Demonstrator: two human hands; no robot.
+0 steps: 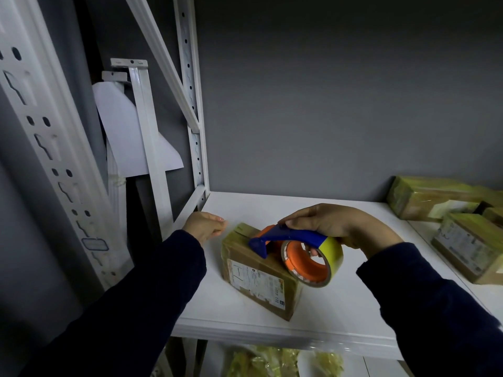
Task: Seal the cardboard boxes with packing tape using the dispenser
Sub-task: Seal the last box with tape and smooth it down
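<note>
A small cardboard box [258, 278] with a white shipping label lies on the white shelf [340, 317], at its left middle. My right hand [326, 221] grips a blue and orange tape dispenser [288, 240] carrying a roll of yellowish tape [330, 250]. The dispenser's blue nose rests on the far end of the box top. My left hand [204, 225] hovers just left of the box's far corner, fingers loosely curled, holding nothing and apart from the box.
Several taped cardboard boxes [462, 227] sit at the shelf's right end. White slotted rack uprights [193, 104] and loose beams [147, 131] stand at the left. More wrapped parcels [272, 363] lie on the shelf below. A grey wall backs the shelf.
</note>
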